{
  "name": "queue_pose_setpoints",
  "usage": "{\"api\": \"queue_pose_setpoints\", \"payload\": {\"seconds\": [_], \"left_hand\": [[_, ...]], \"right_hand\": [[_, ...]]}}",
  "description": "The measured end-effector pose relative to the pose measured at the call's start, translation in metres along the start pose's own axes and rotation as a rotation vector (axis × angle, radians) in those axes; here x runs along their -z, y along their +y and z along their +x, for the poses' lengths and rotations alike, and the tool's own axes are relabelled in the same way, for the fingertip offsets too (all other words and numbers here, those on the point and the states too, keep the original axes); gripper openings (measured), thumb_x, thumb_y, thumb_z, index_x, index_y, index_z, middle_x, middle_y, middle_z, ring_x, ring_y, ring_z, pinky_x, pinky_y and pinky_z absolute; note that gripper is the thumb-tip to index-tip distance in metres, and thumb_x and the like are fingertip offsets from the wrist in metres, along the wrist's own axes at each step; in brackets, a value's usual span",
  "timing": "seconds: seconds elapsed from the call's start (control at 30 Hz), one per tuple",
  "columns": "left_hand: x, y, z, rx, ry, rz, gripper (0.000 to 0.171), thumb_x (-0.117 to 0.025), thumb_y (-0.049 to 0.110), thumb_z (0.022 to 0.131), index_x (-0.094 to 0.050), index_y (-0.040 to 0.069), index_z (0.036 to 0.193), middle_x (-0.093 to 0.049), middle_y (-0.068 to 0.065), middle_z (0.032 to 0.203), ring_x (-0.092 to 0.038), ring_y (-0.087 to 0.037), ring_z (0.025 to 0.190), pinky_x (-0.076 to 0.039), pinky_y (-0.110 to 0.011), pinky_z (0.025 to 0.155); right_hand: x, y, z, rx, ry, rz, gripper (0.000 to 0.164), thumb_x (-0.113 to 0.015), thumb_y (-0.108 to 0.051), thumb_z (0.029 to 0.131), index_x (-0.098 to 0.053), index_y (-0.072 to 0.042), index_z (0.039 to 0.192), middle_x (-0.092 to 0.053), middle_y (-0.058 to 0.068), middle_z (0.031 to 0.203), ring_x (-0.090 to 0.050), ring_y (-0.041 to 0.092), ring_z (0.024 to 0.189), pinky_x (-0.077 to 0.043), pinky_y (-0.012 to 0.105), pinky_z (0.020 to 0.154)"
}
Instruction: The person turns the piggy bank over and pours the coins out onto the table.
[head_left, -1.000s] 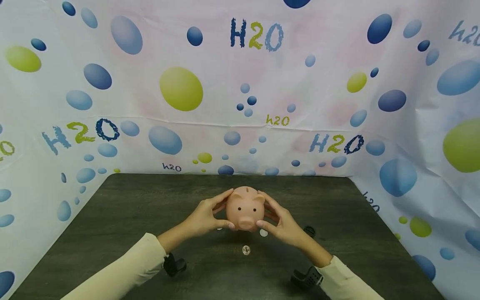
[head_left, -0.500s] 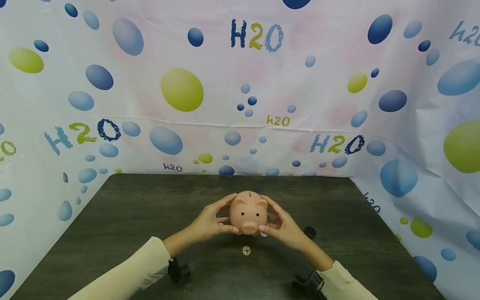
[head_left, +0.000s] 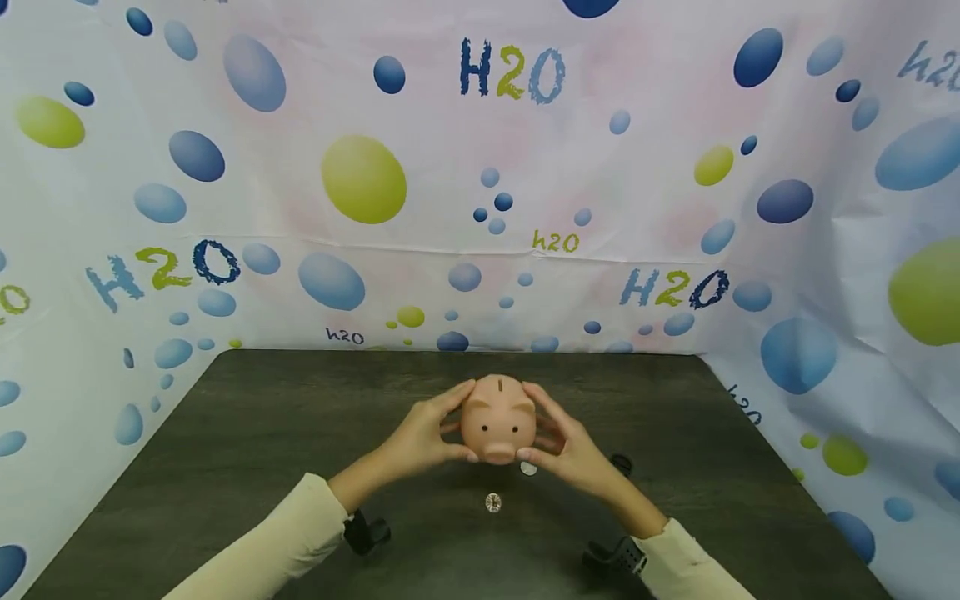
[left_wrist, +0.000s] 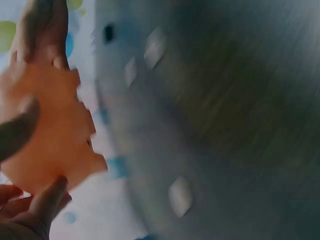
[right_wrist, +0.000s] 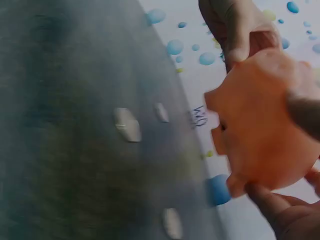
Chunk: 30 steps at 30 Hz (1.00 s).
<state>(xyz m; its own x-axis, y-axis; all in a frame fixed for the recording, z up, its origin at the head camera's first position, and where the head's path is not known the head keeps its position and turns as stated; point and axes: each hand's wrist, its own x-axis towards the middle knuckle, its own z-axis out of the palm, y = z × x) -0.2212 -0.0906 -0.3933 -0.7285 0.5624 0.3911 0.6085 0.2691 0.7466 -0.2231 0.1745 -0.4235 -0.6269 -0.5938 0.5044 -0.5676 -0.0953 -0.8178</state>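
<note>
Low in the frame's centre, a shiny coin (head_left: 492, 502) lies on the dark table (head_left: 262, 425), with a paler coin (head_left: 528, 468) just above it. Beyond them, mid-frame, the left hand (head_left: 420, 433) and right hand (head_left: 566, 442) hold the pink piggy bank (head_left: 498, 421) between curled fingers, its snout toward the camera.

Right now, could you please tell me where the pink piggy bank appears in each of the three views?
Head: piggy bank centre, between both hands above the dark table.
Left wrist: far left, blurred.
Right wrist: right side, blurred.
Shared landmark: the coins on the table.
</note>
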Motion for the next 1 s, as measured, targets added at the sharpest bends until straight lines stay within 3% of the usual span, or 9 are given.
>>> {"api": "queue_pose_setpoints", "payload": {"seconds": [0.1, 0.2, 0.4, 0.63, 0.77, 0.87, 1.0], "left_hand": [[-0.012, -0.012, -0.007, 0.079, -0.037, -0.009, 0.096, -0.081, 0.001, 0.073, -0.023, -0.005, 0.15, -0.02, -0.024, 0.155, -0.04, -0.04, 0.133, -0.052, -0.031, 0.094], [-0.013, -0.012, -0.004, 0.082, -0.019, -0.019, 0.097, -0.081, -0.001, 0.072, -0.024, -0.002, 0.15, -0.021, -0.02, 0.156, -0.038, -0.037, 0.135, -0.051, -0.032, 0.095], [-0.009, -0.009, -0.001, 0.094, -0.04, -0.017, 0.097, -0.08, -0.001, 0.073, -0.023, -0.002, 0.151, -0.02, -0.019, 0.157, -0.035, -0.036, 0.137, -0.05, -0.031, 0.096], [-0.002, -0.009, 0.002, 0.097, -0.046, -0.046, 0.093, -0.081, 0.006, 0.075, -0.027, 0.002, 0.15, -0.029, -0.019, 0.153, -0.043, -0.036, 0.132, -0.052, -0.033, 0.095], [0.006, -0.006, 0.003, 0.129, -0.05, -0.088, 0.083, -0.08, 0.013, 0.079, -0.035, 0.001, 0.147, -0.04, -0.019, 0.147, -0.048, -0.035, 0.129, -0.052, -0.035, 0.095], [0.011, -0.004, 0.004, 0.181, -0.039, -0.075, 0.069, -0.075, 0.023, 0.085, -0.044, 0.001, 0.142, -0.051, -0.018, 0.139, -0.055, -0.029, 0.122, -0.053, -0.033, 0.093], [0.012, -0.003, 0.005, 0.284, -0.06, -0.033, 0.058, -0.065, 0.04, 0.091, -0.055, 0.002, 0.133, -0.066, -0.015, 0.118, -0.069, -0.024, 0.097, -0.059, -0.036, 0.078]], "right_hand": [[-0.006, 0.013, -0.011, -0.05, -0.013, 0.005, 0.085, -0.061, 0.009, 0.089, -0.008, -0.002, 0.154, 0.002, 0.027, 0.157, -0.039, 0.018, 0.137, -0.049, 0.039, 0.099], [-0.005, 0.014, -0.011, -0.035, 0.016, -0.003, 0.084, -0.062, 0.008, 0.089, -0.01, -0.003, 0.154, -0.001, 0.024, 0.158, -0.038, 0.026, 0.138, -0.049, 0.039, 0.099], [-0.002, 0.011, -0.01, -0.06, 0.02, 0.002, 0.083, -0.062, 0.008, 0.089, -0.011, -0.003, 0.154, -0.001, 0.021, 0.159, -0.037, 0.023, 0.138, -0.049, 0.037, 0.099], [-0.001, 0.004, -0.003, -0.121, 0.034, 0.007, 0.082, -0.063, 0.002, 0.09, -0.012, -0.004, 0.154, -0.003, 0.023, 0.158, -0.03, 0.054, 0.133, -0.051, 0.038, 0.096], [0.001, -0.002, -0.001, -0.216, 0.052, -0.001, 0.071, -0.059, -0.007, 0.096, -0.017, -0.003, 0.153, -0.015, 0.027, 0.155, -0.047, 0.051, 0.123, -0.055, 0.038, 0.09], [0.001, -0.005, 0.0, -0.29, 0.063, 0.006, 0.06, -0.051, -0.015, 0.101, -0.022, 0.002, 0.15, -0.028, 0.031, 0.148, -0.061, 0.039, 0.11, -0.056, 0.039, 0.087], [-0.001, -0.008, 0.002, -0.4, 0.05, 0.043, 0.054, -0.037, -0.028, 0.106, -0.03, 0.007, 0.146, -0.043, 0.033, 0.135, -0.068, 0.025, 0.096, -0.058, 0.044, 0.083]]}}
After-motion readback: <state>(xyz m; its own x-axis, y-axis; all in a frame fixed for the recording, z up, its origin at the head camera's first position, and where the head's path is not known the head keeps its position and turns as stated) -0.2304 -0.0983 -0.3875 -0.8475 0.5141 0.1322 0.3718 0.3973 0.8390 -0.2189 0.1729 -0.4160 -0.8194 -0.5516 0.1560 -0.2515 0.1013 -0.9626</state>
